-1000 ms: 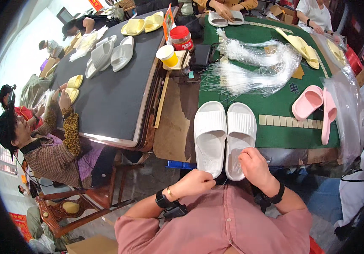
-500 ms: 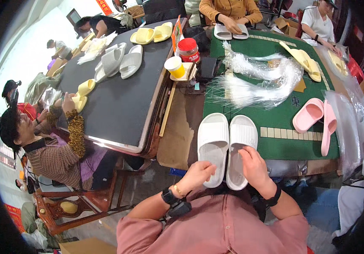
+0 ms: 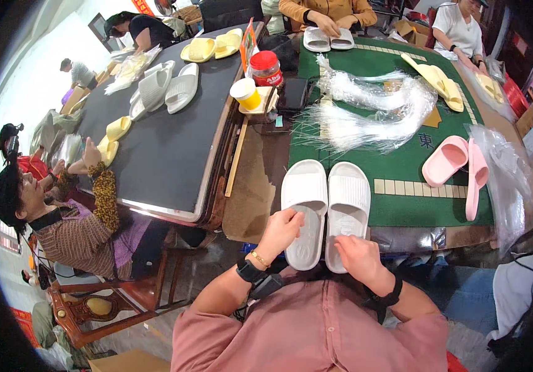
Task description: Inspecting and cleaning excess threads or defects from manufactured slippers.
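Note:
A pair of white slippers lies side by side at the table's near edge, toes away from me: the left slipper and the right slipper. My left hand is over the left slipper's footbed, its fingers curled into a pinch. Over the right slipper's heel half, my right hand has thumb and fingers drawn together too. Anything between either hand's fingertips is too small to make out. Beyond the slippers lies a bundle of thin clear plastic strands.
Pink slippers and clear plastic bags are to the right on the green mat. A red-lidded jar and yellow-white cup stand between tables. Several people work around; yellow and grey slippers lie on the dark table.
My right hand has come nearer, from the strap's edge toward the right slipper's heel. The left hand has moved slightly away from me along the left slipper. The view has shifted a little.

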`<action>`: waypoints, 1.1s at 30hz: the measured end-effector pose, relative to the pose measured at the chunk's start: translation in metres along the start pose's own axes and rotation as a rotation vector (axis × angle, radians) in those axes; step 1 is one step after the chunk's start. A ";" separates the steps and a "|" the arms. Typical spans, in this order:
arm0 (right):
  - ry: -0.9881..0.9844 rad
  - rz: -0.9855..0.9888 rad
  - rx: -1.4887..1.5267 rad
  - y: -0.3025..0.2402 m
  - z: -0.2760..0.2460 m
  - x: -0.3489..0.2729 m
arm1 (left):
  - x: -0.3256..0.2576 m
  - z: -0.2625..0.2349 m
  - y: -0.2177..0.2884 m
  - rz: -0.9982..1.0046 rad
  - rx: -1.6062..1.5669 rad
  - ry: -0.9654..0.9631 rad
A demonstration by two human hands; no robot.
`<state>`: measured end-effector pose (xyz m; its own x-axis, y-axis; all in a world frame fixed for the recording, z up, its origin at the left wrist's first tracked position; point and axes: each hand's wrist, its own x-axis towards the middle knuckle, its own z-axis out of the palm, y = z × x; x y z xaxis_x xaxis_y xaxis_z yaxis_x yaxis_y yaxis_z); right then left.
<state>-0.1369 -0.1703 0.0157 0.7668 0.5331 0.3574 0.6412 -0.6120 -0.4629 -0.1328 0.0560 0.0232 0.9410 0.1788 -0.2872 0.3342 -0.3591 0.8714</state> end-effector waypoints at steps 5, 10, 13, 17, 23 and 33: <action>-0.040 -0.037 -0.002 -0.001 0.008 0.012 | -0.008 -0.008 -0.002 -0.005 0.019 -0.050; -0.036 0.045 -0.096 0.004 0.009 0.032 | -0.007 -0.008 0.000 0.231 0.256 0.051; -0.019 0.096 -0.127 0.007 0.010 0.036 | -0.003 -0.010 0.000 0.192 0.187 0.157; -0.030 0.119 -0.130 0.009 0.011 0.034 | 0.020 -0.021 -0.006 0.269 0.045 0.390; -0.054 0.154 -0.044 0.008 0.001 0.031 | 0.084 -0.045 -0.011 -0.001 0.004 0.265; 0.317 0.368 0.289 0.069 -0.021 0.057 | 0.131 -0.051 -0.026 -0.074 0.071 0.168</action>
<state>-0.0481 -0.1941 0.0214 0.9381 0.0860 0.3355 0.3300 -0.5159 -0.7905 -0.0203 0.1353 -0.0166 0.8936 0.3555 -0.2741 0.4109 -0.4020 0.8182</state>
